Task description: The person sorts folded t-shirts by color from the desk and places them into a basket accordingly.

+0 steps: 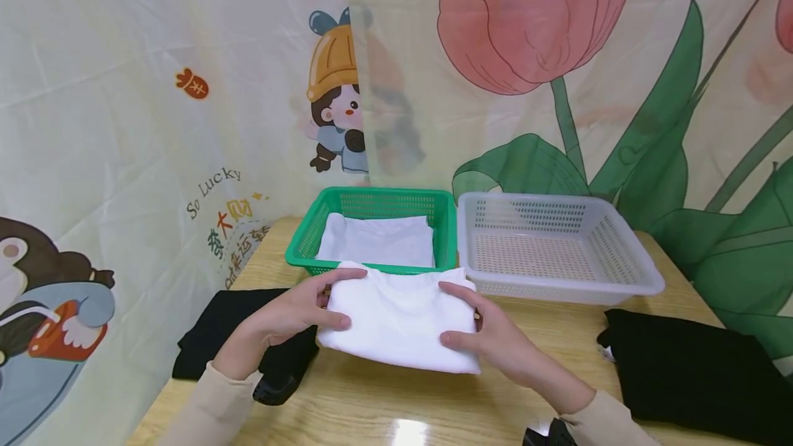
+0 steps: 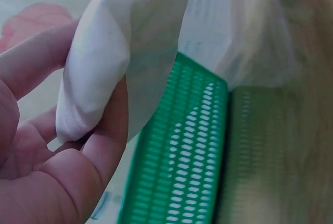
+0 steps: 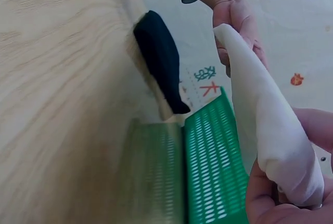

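Note:
A folded white cloth garment (image 1: 399,322) is held up off the table, just in front of the green basket (image 1: 372,193). My left hand (image 1: 303,312) grips its left edge, thumb on the near face. At the opposite edge my right hand (image 1: 495,329) pinches the same cloth between thumb and fingers. In the left wrist view the fingers curl beneath the cloth (image 2: 99,57); the right wrist view shows the cloth (image 3: 270,125) as a thick folded bundle between both hands. Another folded white cloth (image 1: 378,239) lies inside the green basket.
A white basket (image 1: 619,288) stands right of the green one, with nothing seen in it. Black folded cloth (image 1: 217,325) lies at the left, partly behind the left arm. More black cloth (image 1: 700,370) lies at the right of the wooden table (image 1: 372,398). A printed curtain (image 1: 248,54) hangs behind.

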`<state>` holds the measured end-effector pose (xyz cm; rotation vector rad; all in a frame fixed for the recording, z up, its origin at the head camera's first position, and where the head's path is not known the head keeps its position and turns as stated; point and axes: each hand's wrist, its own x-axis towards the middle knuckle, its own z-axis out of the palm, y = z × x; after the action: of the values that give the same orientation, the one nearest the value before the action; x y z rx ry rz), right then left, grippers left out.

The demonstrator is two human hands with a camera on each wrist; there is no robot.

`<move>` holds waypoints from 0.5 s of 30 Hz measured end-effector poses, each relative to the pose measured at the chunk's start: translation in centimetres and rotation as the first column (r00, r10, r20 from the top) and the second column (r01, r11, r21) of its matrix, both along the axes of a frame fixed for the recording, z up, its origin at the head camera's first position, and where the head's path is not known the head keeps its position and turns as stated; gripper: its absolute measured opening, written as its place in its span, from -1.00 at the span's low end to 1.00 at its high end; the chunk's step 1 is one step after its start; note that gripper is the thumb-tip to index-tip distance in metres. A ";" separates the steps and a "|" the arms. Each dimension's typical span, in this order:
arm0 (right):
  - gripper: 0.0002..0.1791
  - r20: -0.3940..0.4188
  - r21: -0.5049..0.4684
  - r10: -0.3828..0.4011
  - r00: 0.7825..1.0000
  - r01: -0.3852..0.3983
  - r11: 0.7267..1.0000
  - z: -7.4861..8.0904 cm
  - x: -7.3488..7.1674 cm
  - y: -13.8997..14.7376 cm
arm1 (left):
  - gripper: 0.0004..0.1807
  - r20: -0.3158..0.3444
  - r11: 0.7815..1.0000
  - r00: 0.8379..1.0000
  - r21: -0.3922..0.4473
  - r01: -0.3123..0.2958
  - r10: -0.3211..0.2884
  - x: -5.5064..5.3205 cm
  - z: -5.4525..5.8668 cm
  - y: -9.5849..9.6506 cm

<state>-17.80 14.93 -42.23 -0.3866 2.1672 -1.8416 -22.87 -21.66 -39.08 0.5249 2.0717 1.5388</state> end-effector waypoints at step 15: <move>-0.08 -0.093 0.028 -0.040 0.995 0.042 0.999 5.1 -6.3 -3.0 | -0.07 -0.120 0.993 0.986 0.011 -0.119 0.120 -4.7 4.3 -2.0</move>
<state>-24.12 11.93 -37.14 -0.4328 2.2772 -1.8454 -27.56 -23.64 -34.76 0.5145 2.2285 1.6144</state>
